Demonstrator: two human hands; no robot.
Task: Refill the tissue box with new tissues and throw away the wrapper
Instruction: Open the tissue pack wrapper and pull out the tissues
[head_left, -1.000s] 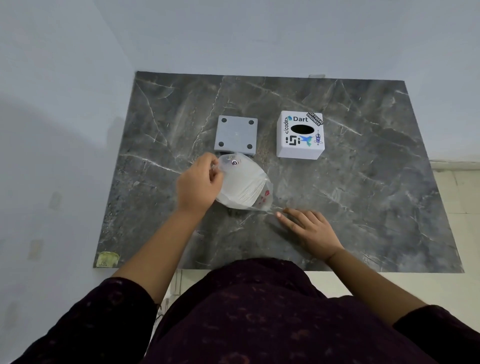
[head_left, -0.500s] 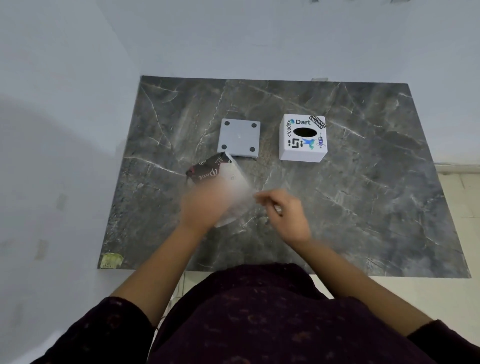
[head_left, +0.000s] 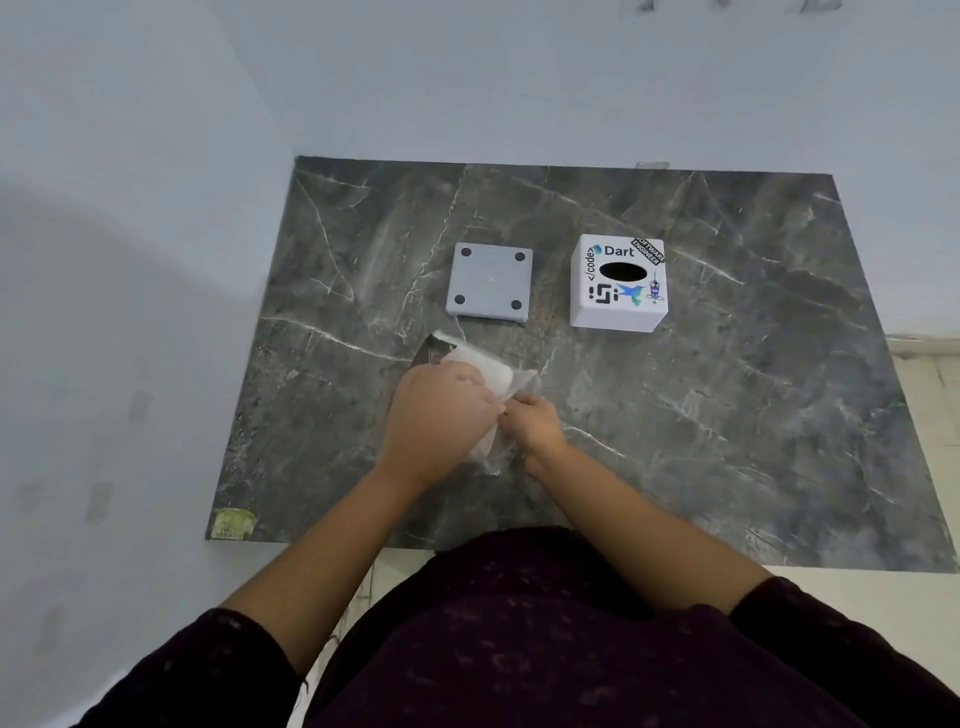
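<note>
- So we start with the big dark grey marble table top (head_left: 727, 415), where all our things sit; it gives us a flat, firm place to work, so we keep the pack low over it and do not lift it high.
- Next is the white square tissue box with stickers and a dark oval hole on top (head_left: 618, 283), standing far from us on the right, well apart from our hands. We think it looks empty, so the new tissues go in there.
- Beside it on the left lies the flat grey square base plate with four dark round feet (head_left: 491, 283). We judge it is the bottom of the box, already off, so the way in is open.
- Closer to us is the soft pack of white tissues in a clear plastic wrapper with a dark end (head_left: 480, 364). It sits just in front of the grey plate, between our two hands.
- Our left hand (head_left: 439, 410) is wrapped around the pack and holds it tight.
- Our right hand (head_left: 535, 423) is right next to the left one, pinching the loose clear plastic at the near end.
- To open it well, we should hold the pack still and pull the plastic away slowly, so the tissues stay in one neat pile and do not rip.
</note>
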